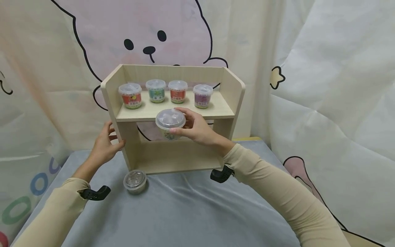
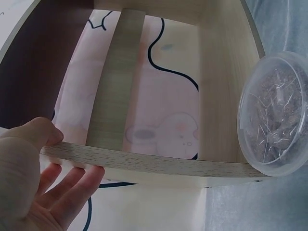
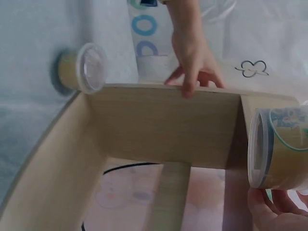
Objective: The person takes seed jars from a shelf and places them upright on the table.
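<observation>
A tabletop (image 1: 185, 212) covered in grey-blue cloth is supporting a two-tier wooden shelf (image 1: 172, 69), which is standing upright with its open front facing the person. The left hand (image 1: 103, 147) is gripping the shelf's left side panel, partly curled, with the thumb on the inner side and the fingers outside, probably bracing the frame. The right hand (image 1: 199, 128) is holding a clear-lidded plastic tub (image 1: 169, 120), its thumb and fingers half closed around the sides; this grip is leaving most of the lid uncovered and seems suited to carrying the tub roughly upright, in front of the upper board's edge. Four similar tubs are standing spaced along that board, labels facing outward, likely for easy reading: a yellow-and-red-labelled tub (image 1: 132, 99), a teal-labelled tub (image 1: 156, 93), a red-labelled tub (image 1: 178, 94) and a purple-labelled tub (image 1: 202, 98). A sixth tub (image 1: 135, 181) is resting lid-up on the tabletop, just beside the shelf's lower left front corner.
</observation>
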Tool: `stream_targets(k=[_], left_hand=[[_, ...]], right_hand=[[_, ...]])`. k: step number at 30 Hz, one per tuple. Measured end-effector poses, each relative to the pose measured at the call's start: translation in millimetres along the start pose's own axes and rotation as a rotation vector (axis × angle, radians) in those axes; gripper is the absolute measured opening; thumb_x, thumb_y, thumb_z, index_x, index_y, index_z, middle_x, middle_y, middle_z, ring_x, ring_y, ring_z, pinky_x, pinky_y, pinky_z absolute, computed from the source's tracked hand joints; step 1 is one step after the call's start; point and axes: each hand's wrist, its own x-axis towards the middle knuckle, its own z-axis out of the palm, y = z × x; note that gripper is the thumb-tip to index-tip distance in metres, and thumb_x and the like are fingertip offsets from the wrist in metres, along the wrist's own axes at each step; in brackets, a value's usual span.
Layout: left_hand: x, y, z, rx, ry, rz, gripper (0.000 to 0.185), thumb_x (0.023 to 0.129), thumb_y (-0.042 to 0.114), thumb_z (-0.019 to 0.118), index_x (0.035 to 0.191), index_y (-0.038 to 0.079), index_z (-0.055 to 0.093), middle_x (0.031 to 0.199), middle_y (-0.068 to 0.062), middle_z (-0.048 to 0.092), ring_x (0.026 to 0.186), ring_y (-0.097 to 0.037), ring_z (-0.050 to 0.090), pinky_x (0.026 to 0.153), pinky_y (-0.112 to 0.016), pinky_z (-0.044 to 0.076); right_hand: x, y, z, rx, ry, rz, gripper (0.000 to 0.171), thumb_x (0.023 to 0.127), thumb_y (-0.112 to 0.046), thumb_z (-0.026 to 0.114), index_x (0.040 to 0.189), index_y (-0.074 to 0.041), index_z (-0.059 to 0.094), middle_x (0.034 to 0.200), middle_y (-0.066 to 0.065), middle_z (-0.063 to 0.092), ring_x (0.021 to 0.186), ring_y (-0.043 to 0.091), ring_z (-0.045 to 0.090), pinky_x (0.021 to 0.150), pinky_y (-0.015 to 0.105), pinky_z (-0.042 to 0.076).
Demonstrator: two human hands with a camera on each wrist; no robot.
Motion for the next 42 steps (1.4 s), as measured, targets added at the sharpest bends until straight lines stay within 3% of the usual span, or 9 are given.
stream_targets(k=[8, 16, 31, 42], left_hand=[[0.0, 1.0, 0.8, -0.001, -0.002, 0.014, 0.085, 0.092, 0.0, 0.066, 0.159, 0.011, 0.015, 0.148, -0.04, 0.038, 0.124, -0.061, 0.051, 0.064, -0.035, 0.065], [6.8, 1.0, 2.5, 0.03, -0.014, 0.008, 0.087, 0.093, 0.002, 0.066, 0.16, 0.011, 0.012, 0.148, -0.039, 0.039, 0.125, -0.06, 0.051, 0.072, -0.052, 0.064], [3.5, -2.5, 3.1, 0.023, -0.015, -0.005, 0.085, 0.093, 0.001, 0.065, 0.16, 0.01, 0.013, 0.148, -0.04, 0.038, 0.124, -0.061, 0.051, 0.07, -0.05, 0.064], [1.4, 0.0, 0.1, 0.032, -0.019, -0.002, 0.086, 0.092, 0.001, 0.065, 0.16, 0.01, 0.012, 0.148, -0.04, 0.038, 0.124, -0.061, 0.051, 0.069, -0.05, 0.064]], right_hand=[[-5, 19, 12, 0.015, -0.032, 0.004, 0.07, 0.087, 0.008, 0.069, 0.15, 0.006, 0.038, 0.135, 0.028, 0.058, 0.107, 0.014, 0.065, 0.088, 0.021, 0.055], [-8, 38, 19, 0.022, -0.028, 0.095, 0.073, 0.089, 0.005, 0.069, 0.153, 0.003, 0.034, 0.142, 0.026, 0.054, 0.127, 0.032, 0.06, 0.109, 0.039, 0.052], [-9, 71, 36, 0.031, -0.008, 0.178, 0.072, 0.089, -0.001, 0.072, 0.152, -0.001, 0.038, 0.144, 0.023, 0.053, 0.131, 0.035, 0.058, 0.109, 0.034, 0.051], [-14, 93, 52, 0.043, -0.014, 0.202, 0.067, 0.089, -0.002, 0.073, 0.147, 0.003, 0.041, 0.14, 0.025, 0.054, 0.129, 0.036, 0.06, 0.104, 0.032, 0.054]])
